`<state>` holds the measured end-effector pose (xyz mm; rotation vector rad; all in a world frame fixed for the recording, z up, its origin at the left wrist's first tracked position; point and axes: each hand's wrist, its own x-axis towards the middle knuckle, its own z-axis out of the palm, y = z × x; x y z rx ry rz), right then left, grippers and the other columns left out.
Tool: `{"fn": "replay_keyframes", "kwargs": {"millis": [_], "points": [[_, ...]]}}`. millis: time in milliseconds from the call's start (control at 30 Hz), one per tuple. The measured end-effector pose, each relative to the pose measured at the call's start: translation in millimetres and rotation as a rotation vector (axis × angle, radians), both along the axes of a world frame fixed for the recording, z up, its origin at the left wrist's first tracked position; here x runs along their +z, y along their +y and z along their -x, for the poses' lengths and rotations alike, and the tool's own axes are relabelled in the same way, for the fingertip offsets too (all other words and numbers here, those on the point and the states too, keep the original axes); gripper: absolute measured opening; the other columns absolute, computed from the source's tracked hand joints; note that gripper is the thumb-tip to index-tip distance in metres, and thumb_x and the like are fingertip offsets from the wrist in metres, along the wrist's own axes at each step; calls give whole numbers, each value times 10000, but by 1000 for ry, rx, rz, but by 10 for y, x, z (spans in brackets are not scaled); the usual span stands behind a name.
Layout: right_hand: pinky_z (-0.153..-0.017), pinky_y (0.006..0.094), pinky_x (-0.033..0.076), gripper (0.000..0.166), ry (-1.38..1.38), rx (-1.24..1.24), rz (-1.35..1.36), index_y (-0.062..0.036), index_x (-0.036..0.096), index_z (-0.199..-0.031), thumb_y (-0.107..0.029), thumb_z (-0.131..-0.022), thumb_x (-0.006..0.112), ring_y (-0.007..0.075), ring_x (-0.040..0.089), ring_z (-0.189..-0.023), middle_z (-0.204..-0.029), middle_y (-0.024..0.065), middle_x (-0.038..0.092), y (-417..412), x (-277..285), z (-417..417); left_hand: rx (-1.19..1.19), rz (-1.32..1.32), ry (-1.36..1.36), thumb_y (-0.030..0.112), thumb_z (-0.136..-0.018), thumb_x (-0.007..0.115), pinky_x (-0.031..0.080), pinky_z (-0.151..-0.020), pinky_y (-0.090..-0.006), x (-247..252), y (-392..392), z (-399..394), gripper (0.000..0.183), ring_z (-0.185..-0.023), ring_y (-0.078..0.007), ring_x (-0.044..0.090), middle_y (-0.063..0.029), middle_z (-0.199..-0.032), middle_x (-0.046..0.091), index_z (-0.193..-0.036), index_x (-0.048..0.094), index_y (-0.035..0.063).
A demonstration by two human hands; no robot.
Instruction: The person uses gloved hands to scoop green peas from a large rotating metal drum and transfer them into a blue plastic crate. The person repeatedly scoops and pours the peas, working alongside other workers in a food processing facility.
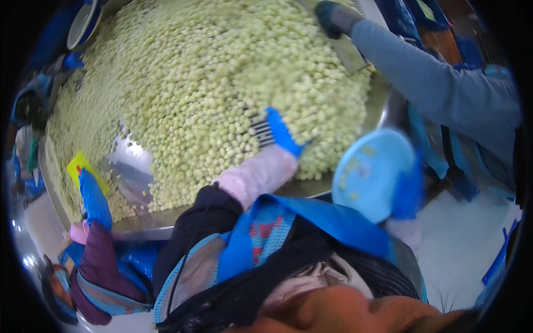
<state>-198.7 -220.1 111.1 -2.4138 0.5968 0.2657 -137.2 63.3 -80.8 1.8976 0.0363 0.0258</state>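
My left hand (pixel 282 132), in a blue glove below a pale pink sleeve cover, reaches into a wide spread of small pale green oval fruits or beans (pixel 191 91). It touches the pile beside a patch of dark slots (pixel 262 130) in the table surface; its finger spread is hard to make out. A light blue plastic basin (pixel 370 166) tilts at the table's front edge, with a few pale green pieces inside. Gripping its right side is my right hand (pixel 408 189), also blue-gloved and blurred by motion.
A metal table (pixel 131 164) carries the produce. At left, a co-worker's blue-gloved hand (pixel 95 195) holds a yellow scraper (pixel 88 171). At upper right, another person's dark-gloved hand (pixel 329 18) is above a flat metal plate (pixel 349 54). A white basin (pixel 82 27) stands at upper left.
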Motion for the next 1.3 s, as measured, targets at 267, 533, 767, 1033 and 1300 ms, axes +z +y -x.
{"fn": "replay_keyframes", "kwargs": {"millis": [267,533,767,1033,1300], "points": [[-993,374,389,486,-97,239,156,-19,438,-1329,0,-845,480,278,523,-1143,-1264,180,528,-432,-314,-88,-107,-113,-30,359,-764,744,129,-1143,-450,476,688,-205,921,-1424,-345,82,-186,-1526,165,-1469,225,72],[-905,364,440,495,-165,291,-19,-27,502,-1291,41,-803,460,251,561,-1002,-1114,146,574,-78,-271,-441,747,-479,113,210,-859,667,341,-1061,-365,18,4151,960,623,-1292,-258,399,-166,-1409,412,-1389,389,38],[-862,395,463,416,-142,369,385,-67,577,-1209,-26,-801,506,337,579,-996,-1088,199,591,64,-144,-241,821,-375,3,296,-916,587,394,-995,-360,-226,3772,301,605,-1202,-256,497,-193,-1363,469,-1406,359,24],[-901,394,450,350,12,115,431,-52,586,-1138,-52,-798,501,345,586,-1017,-1078,207,603,146,-167,-131,696,82,-216,213,-805,729,374,-1014,-357,-447,2248,-1545,713,-1170,-255,467,-184,-1313,473,-1384,369,2],[-895,415,447,387,120,-39,290,-37,520,-1200,-123,-824,495,358,582,-1013,-1103,206,594,62,-188,-46,-167,-13,-55,287,-860,656,248,-1122,-389,441,1213,-1096,676,-1370,-308,285,-181,-1465,319,-1424,344,80]]}}
